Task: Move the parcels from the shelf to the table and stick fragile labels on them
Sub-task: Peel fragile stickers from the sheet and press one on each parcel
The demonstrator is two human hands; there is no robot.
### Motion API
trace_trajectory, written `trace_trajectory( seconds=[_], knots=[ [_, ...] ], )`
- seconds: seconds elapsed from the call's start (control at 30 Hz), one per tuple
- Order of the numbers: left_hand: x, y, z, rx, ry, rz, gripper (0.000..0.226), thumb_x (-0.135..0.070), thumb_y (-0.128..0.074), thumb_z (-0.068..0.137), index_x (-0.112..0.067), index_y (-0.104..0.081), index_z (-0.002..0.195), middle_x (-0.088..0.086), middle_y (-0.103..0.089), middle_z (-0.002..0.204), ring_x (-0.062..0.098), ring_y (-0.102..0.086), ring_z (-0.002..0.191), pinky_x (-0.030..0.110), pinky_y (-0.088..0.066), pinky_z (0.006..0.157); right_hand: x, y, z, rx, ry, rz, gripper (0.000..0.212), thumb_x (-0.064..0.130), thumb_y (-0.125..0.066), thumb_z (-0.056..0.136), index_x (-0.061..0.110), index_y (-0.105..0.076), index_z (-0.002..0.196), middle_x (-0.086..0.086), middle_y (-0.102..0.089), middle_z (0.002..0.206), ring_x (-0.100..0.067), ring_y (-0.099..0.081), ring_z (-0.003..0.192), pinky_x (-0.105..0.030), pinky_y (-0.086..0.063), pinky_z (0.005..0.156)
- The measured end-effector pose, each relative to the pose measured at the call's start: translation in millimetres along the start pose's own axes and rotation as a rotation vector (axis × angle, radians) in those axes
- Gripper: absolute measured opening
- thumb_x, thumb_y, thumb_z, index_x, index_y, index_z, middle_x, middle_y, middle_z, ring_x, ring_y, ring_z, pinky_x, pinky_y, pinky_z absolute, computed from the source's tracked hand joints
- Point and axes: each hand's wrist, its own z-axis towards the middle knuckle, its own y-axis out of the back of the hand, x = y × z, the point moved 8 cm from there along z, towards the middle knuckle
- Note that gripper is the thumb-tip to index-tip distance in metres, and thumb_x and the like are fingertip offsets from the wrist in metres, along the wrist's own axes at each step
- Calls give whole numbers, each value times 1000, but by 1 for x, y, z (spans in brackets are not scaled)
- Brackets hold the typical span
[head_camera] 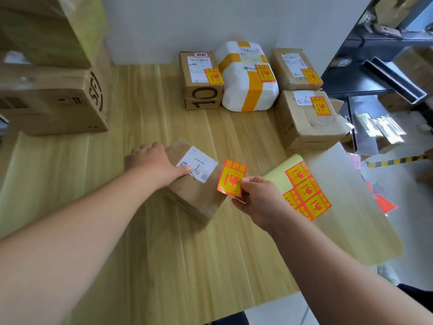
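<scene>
Labelling step: left hand [154,164] presses the small parcel [194,181] flat; right hand [255,198] pinches a fragile label [232,178] at its 3 o'clock edge. Next, I judge: press it down.

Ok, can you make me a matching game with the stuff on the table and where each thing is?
Things:
1. loose fragile label
2. small brown parcel
3. white parcel
4. sticker sheet

Places:
A. under the left hand
B. at the back, between two brown boxes
C. pinched in the right hand
D. flat on the table, right of the hands

Pairs: 1-C, 2-A, 3-B, 4-D
</scene>
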Motion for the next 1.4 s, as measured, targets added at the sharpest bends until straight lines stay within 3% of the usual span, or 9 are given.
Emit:
trace_trajectory(
  seconds=[0.17,0.33,0.43,0.57,0.77,1.13,1.3,1.4],
  knots=[
    [31,-17,-23,61,187,-14,97,-89,-46,63,-14,-41,125,5,-63,107,27,-60,99,30,-39,68,19,-6,2,-15,54,-139,19,12,-50,99,16,-51,81,-3,-62,76,-14,-59,66,-28,-48,63],
    [39,-23,-34,93,234,-74,94,-89,-46,62,-18,-43,122,-1,-56,86,25,-53,80,28,-35,56,33,-18,-2,-1,113,-345,22,13,-51,99,16,-50,77,-4,-58,73,-14,-55,63,-26,-46,59],
    [39,-16,-35,78,229,-58,84,-84,-44,71,-17,-45,122,0,-55,86,25,-54,81,28,-38,62,39,-25,-5,4,155,-483,19,14,-51,99,14,-52,80,-1,-58,68,-10,-51,54,-21,-40,48],
    [39,0,-35,-91,174,-14,70,-70,-51,80,-14,-46,121,8,-58,118,29,-52,110,36,-40,83,42,-33,-7,17,207,-644,18,16,-51,98,14,-57,81,-4,-61,74,-14,-53,62,-26,-42,56],
    [7,14,-47,-296,-167,-24,50,-45,-62,85,-16,-47,123,8,-51,122,30,-45,115,37,-34,96,52,-42,-11,9,252,-766,12,17,-50,99,12,-59,91,2,-60,75,-3,-52,52,-17,-39,44],
    [-17,-3,-59,-165,-331,-232,45,-31,-59,91,-17,-46,132,4,-48,129,24,-40,123,32,-35,98,53,-53,1,-5,257,-901,12,18,-53,98,10,-61,99,-1,-61,80,-10,-55,63,-22,-42,49],
    [-22,-5,-61,-140,-347,-238,44,-31,-56,92,-19,-46,133,2,-46,128,22,-38,125,31,-36,95,52,-55,10,-31,272,-985,11,21,-54,97,13,-61,96,-5,-66,89,-20,-66,83,-37,-58,72],
    [-24,-6,-61,-135,-362,-223,43,-32,-56,92,-21,-47,133,2,-47,126,21,-38,125,31,-37,93,54,-56,10,-46,285,-1040,9,18,-54,95,12,-61,94,-6,-66,88,-24,-66,86,-37,-55,71]
  ],
)
